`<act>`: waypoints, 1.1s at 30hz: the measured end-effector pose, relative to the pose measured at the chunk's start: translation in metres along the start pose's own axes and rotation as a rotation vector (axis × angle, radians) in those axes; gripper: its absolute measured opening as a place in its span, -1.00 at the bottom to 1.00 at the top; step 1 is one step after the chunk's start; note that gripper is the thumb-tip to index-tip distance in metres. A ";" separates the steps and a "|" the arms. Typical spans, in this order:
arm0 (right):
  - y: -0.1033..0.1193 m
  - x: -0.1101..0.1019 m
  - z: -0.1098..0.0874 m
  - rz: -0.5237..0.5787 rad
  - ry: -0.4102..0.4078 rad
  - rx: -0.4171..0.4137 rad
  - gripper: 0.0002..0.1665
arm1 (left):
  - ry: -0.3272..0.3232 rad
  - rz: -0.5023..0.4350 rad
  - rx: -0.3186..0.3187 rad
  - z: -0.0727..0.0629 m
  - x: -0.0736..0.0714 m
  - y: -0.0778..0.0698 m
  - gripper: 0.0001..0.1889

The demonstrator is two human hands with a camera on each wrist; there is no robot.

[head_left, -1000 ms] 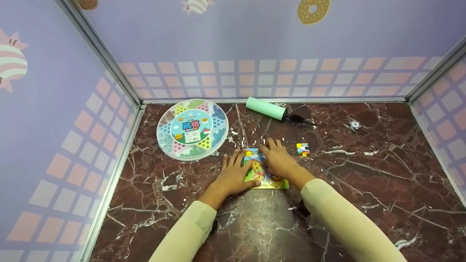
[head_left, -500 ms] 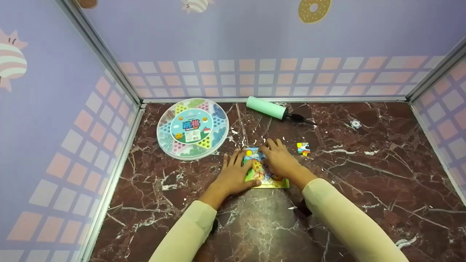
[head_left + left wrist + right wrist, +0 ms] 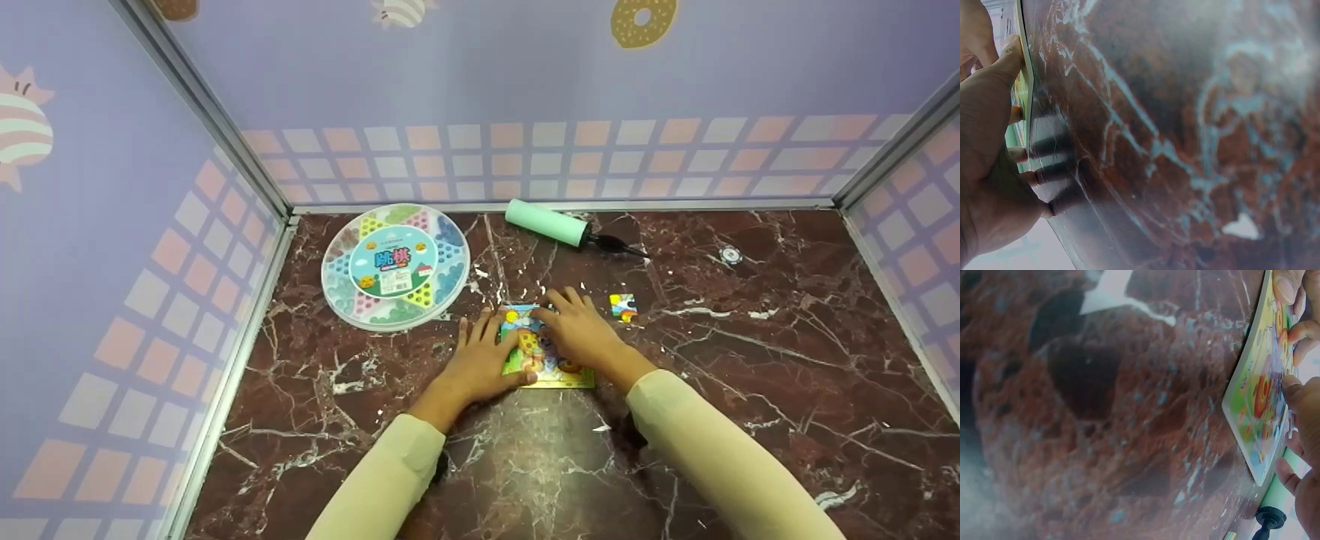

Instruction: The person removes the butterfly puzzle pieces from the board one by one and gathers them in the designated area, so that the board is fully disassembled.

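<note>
A colourful cartoon jigsaw puzzle (image 3: 559, 381) lies flat on the marbled table, partly covered by both hands. My left hand (image 3: 476, 365) spreads along its left side, its thumb on the lower part of the picture. From the right, my right hand (image 3: 583, 331) reaches over the puzzle's upper half, fingers bent downward. In the right wrist view, the thumb of the right hand (image 3: 1310, 408) touches the picture of the puzzle (image 3: 1255, 402), while another finger points past its edge. The left wrist view has the left hand (image 3: 988, 124) beside the puzzle's edge (image 3: 1025, 73). A loose puzzle piece (image 3: 622, 306) lies to the right.
A round Chinese checkers set (image 3: 396, 268) lies at the back left. Behind the hands is a mint-green hand pump (image 3: 547, 223) with a black nozzle. A small round chip (image 3: 730, 256) sits at the back right. White scraps dot the table; patterned walls enclose it.
The fingers of my right hand have shifted slightly on the puzzle, a little to the right. My left hand, the puzzle and the loose piece have stayed in place.
</note>
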State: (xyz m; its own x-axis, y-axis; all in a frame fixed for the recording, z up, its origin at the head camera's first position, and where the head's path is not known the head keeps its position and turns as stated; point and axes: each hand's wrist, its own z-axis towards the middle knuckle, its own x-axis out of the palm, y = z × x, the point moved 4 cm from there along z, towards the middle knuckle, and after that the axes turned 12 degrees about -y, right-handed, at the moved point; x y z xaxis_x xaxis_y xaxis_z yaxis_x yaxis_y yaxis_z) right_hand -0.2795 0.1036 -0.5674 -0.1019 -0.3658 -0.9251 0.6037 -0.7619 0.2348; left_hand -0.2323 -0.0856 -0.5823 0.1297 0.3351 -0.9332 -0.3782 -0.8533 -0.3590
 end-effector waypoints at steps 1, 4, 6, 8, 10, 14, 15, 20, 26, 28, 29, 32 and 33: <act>0.000 -0.001 0.000 -0.007 -0.006 -0.007 -0.65 | -0.001 -0.001 0.000 0.000 0.000 0.000 -0.16; -0.002 -0.002 -0.002 -0.021 -0.035 -0.030 -0.68 | -0.005 -0.001 0.001 0.000 -0.001 0.001 -0.16; -0.004 -0.003 -0.003 -0.025 -0.055 -0.042 -0.70 | -0.008 0.000 0.002 0.000 -0.001 0.001 -0.14; -0.007 -0.004 -0.005 -0.021 -0.072 -0.046 -0.71 | 0.003 0.002 -0.002 0.001 0.000 0.002 -0.12; -0.010 -0.005 -0.007 -0.015 -0.086 -0.046 -0.73 | 0.012 0.005 -0.006 0.001 0.001 0.002 -0.10; -0.016 -0.009 -0.011 0.001 -0.112 -0.048 -0.75 | 0.020 0.008 -0.014 0.002 0.003 0.004 -0.09; -0.018 -0.010 -0.012 0.004 -0.121 -0.050 -0.76 | 0.019 0.008 -0.014 0.003 0.003 0.004 -0.09; -0.028 -0.013 -0.019 -0.005 -0.144 -0.044 -0.77 | 0.008 -0.002 -0.007 0.001 0.001 0.003 -0.10; -0.041 -0.014 -0.029 -0.030 -0.150 -0.026 -0.78 | -0.001 -0.008 -0.001 0.000 0.002 0.003 -0.11; -0.044 -0.016 -0.032 -0.035 -0.160 -0.021 -0.78 | -0.002 -0.008 0.001 0.000 0.002 0.003 -0.10; -0.046 -0.017 -0.034 -0.037 -0.164 -0.017 -0.78 | -0.003 -0.007 0.003 0.000 0.003 0.002 -0.10; -0.052 -0.021 -0.037 -0.032 -0.184 -0.010 -0.79 | -0.003 -0.004 0.005 0.000 0.003 0.002 -0.10; -0.054 -0.022 -0.039 -0.027 -0.191 -0.007 -0.80 | -0.004 -0.003 0.006 0.000 0.002 0.001 -0.10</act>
State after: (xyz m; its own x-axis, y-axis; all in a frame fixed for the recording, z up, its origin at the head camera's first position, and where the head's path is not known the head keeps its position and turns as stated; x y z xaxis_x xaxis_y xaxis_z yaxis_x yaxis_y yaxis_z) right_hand -0.2793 0.1735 -0.5709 -0.2658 -0.4404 -0.8575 0.6041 -0.7693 0.2079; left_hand -0.2328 -0.0860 -0.5850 0.1270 0.3395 -0.9320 -0.3835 -0.8497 -0.3618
